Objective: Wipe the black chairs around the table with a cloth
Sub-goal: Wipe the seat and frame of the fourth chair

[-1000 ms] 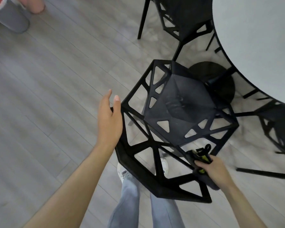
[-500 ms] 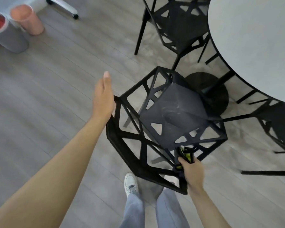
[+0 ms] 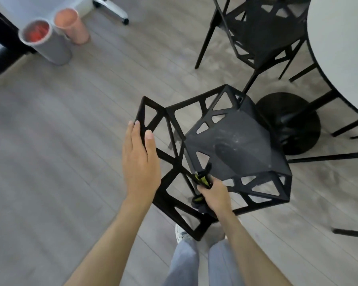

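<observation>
1. Black lattice chair (image 3: 236,149) stands on the grey wood floor (image 3: 50,162), near the round white table (image 3: 343,48), its backrest toward the person.
2. Left hand (image 3: 140,159) lies flat over the backrest's top edge, fingers straight and together; contact looks likely but cannot tell for sure.
3. Right hand (image 3: 214,194) is curled round a dark cloth (image 3: 203,180) with yellow-green markings, gripping it against the frame at the seat's rear edge.
4. Second black chair (image 3: 260,32) is tucked at the table, farther off.
5. Table's black disc base (image 3: 287,122) is just right of the near chair.
6. Grey bin (image 3: 48,46) and pink bin (image 3: 72,25) stand side by side, upper left.
7. Light trousers and a white shoe (image 3: 181,234) are below the chair.
</observation>
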